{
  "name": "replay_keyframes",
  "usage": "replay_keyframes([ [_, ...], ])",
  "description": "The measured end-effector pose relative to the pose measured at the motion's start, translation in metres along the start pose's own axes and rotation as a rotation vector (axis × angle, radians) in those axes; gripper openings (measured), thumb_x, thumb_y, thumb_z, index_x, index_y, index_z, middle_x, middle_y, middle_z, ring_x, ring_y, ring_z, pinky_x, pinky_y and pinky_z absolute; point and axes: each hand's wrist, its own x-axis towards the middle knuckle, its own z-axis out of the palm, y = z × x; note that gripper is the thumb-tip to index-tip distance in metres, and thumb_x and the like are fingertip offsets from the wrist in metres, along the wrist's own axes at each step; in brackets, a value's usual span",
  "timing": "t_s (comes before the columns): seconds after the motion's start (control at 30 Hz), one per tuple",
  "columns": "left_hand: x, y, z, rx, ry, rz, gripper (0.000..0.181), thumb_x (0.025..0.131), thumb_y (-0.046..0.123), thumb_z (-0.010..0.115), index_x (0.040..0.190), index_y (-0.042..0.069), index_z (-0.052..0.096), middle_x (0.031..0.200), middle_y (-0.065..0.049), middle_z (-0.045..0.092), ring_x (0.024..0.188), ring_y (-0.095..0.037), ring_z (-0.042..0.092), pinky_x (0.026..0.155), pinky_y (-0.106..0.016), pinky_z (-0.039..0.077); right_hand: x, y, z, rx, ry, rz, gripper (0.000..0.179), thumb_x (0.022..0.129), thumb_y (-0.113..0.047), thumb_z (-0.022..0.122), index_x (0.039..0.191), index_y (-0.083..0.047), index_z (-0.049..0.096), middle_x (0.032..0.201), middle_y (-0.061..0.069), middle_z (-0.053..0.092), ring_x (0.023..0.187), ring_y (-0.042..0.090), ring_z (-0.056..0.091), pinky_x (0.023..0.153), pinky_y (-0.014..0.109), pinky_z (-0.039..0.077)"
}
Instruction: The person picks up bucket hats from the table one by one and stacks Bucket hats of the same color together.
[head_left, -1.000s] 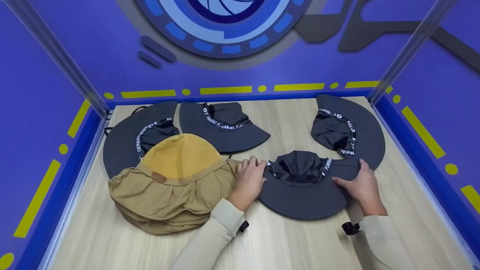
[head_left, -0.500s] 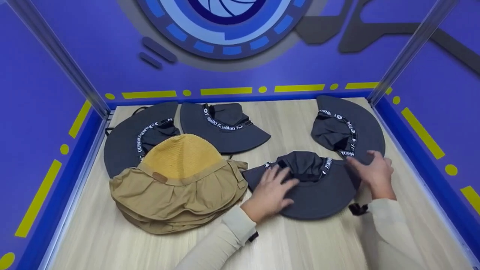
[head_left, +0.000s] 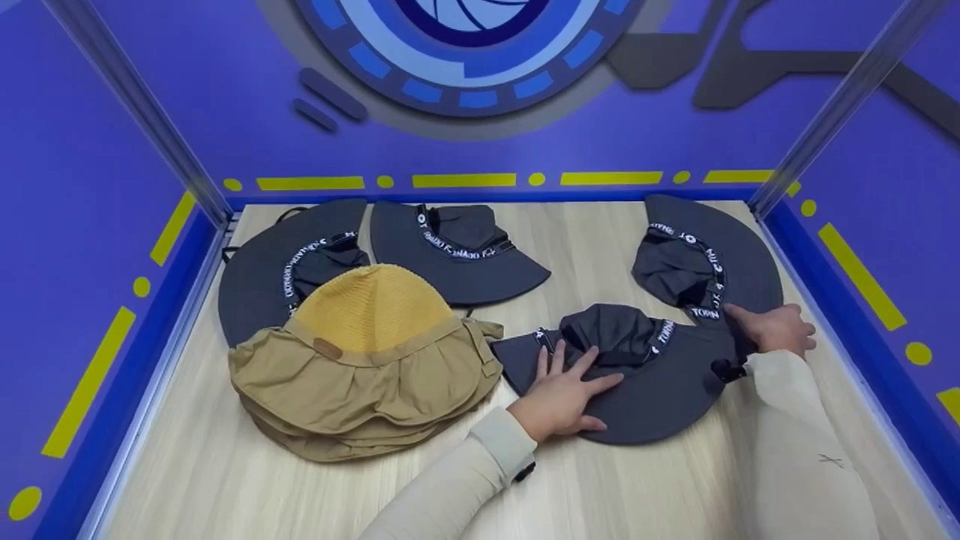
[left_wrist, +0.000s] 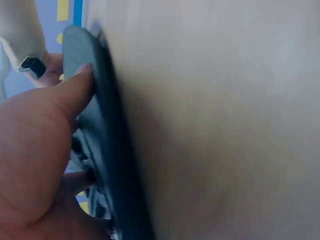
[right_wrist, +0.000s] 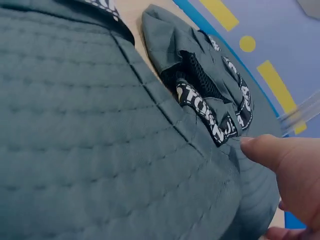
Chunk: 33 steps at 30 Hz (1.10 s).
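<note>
My left hand (head_left: 559, 401) lies with fingers spread on a dark grey wide-brimmed sun hat (head_left: 660, 397) at the front right. In the left wrist view, its thumb rests on that hat's brim (left_wrist: 82, 45). My right hand (head_left: 780, 330) grips the brim of a second dark sun hat (head_left: 750, 255) at the back right. In the right wrist view, the thumb is on top of this brim (right_wrist: 255, 187), with the other fingers at its outer edge, partly hidden. Both hats show their crumpled crowns and lettered inner bands. The front hat's brim overlaps the other's near edge.
Left of my left hand lies a stack of tan hats (head_left: 360, 405), the top one with a yellow crown. Behind it are two more dark sun hats, one at the left (head_left: 251, 292) and one in the middle (head_left: 465, 281). Blue panels wall the wooden table (head_left: 600, 495).
My left hand has left the gap beside the tan stack and moved right onto the front dark hat. My right hand has let go of that hat and moved to the back right hat.
</note>
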Motion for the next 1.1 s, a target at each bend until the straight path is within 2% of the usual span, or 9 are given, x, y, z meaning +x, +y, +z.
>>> replay_keyframes([
  [0.2,0.005,0.009,-0.006,-0.028,-0.022,-0.048,0.086,0.081,0.059,0.078,0.154,0.057,0.032,0.171,0.002,0.023,0.154,-0.054,0.016,0.120,-0.070,0.021,0.003,-0.005,-0.004,0.011,-0.054,0.042,0.130,0.084,-0.064,0.070,0.155,0.014,-0.007,0.153,0.051,0.010,0.141,0.063,0.025,0.117,0.067,0.032],
  [0.4,0.006,0.012,-0.010,-0.045,-0.023,-0.076,0.089,0.077,0.057,0.082,0.152,0.058,0.034,0.169,0.002,0.026,0.153,-0.055,0.016,0.120,-0.070,0.022,0.005,-0.008,-0.006,0.073,-0.060,0.073,0.130,0.085,-0.056,0.073,0.154,0.015,-0.011,0.158,0.046,0.011,0.151,0.053,0.021,0.123,0.057,0.029],
  [0.5,0.006,0.012,-0.011,-0.046,-0.023,-0.083,0.090,0.076,0.057,0.083,0.152,0.058,0.035,0.169,0.003,0.026,0.153,-0.055,0.016,0.120,-0.071,0.022,0.007,-0.007,-0.004,0.079,-0.043,0.057,0.126,0.085,-0.055,0.074,0.153,0.020,-0.002,0.159,0.043,0.018,0.151,0.049,0.025,0.125,0.052,0.028],
  [0.6,0.006,0.011,-0.010,-0.045,-0.018,-0.078,0.090,0.076,0.056,0.083,0.152,0.057,0.035,0.169,0.003,0.027,0.153,-0.055,0.017,0.120,-0.071,0.022,0.009,-0.005,0.000,0.076,-0.019,0.037,0.116,0.084,-0.052,0.076,0.150,0.024,0.018,0.158,0.039,0.030,0.147,0.045,0.036,0.123,0.049,0.033],
  [0.67,0.006,0.011,-0.008,-0.044,-0.014,-0.073,0.089,0.076,0.056,0.083,0.152,0.057,0.036,0.169,0.003,0.028,0.153,-0.055,0.018,0.119,-0.071,0.022,0.010,-0.004,0.002,0.118,0.014,0.028,0.107,0.085,-0.047,0.078,0.149,0.023,0.027,0.157,0.036,0.035,0.145,0.041,0.040,0.122,0.047,0.035],
  [0.73,0.006,0.011,-0.007,-0.042,-0.010,-0.070,0.089,0.076,0.056,0.083,0.152,0.056,0.037,0.169,0.003,0.028,0.152,-0.055,0.019,0.119,-0.071,0.023,0.011,-0.004,0.005,0.204,0.054,0.005,0.098,0.087,-0.039,0.077,0.150,0.020,0.030,0.158,0.032,0.036,0.144,0.039,0.041,0.122,0.046,0.036],
  [0.9,0.007,0.010,-0.007,-0.065,-0.019,-0.083,0.089,0.075,0.054,0.084,0.151,0.057,0.038,0.169,0.004,0.029,0.153,-0.054,0.017,0.120,-0.070,0.022,0.011,-0.009,0.003,0.461,0.114,-0.084,0.085,0.095,-0.021,0.068,0.162,-0.002,0.018,0.167,0.019,0.027,0.151,0.034,0.033,0.124,0.045,0.033],
  [0.97,0.008,0.010,-0.007,-0.082,-0.021,-0.085,0.089,0.075,0.052,0.085,0.151,0.056,0.039,0.169,0.004,0.029,0.154,-0.054,0.017,0.120,-0.070,0.021,0.010,-0.012,-0.002,0.490,0.137,-0.127,0.077,0.098,-0.020,0.065,0.161,-0.010,0.022,0.165,0.015,0.031,0.149,0.031,0.036,0.123,0.045,0.035],
  [1.1,0.010,0.009,-0.008,-0.092,-0.022,-0.088,0.089,0.075,0.051,0.085,0.151,0.056,0.039,0.169,0.003,0.029,0.154,-0.054,0.015,0.120,-0.071,0.020,0.003,-0.021,-0.017,0.442,0.213,-0.221,0.057,0.102,-0.026,0.060,0.155,-0.019,0.039,0.156,0.009,0.045,0.135,0.026,0.046,0.118,0.045,0.041],
])
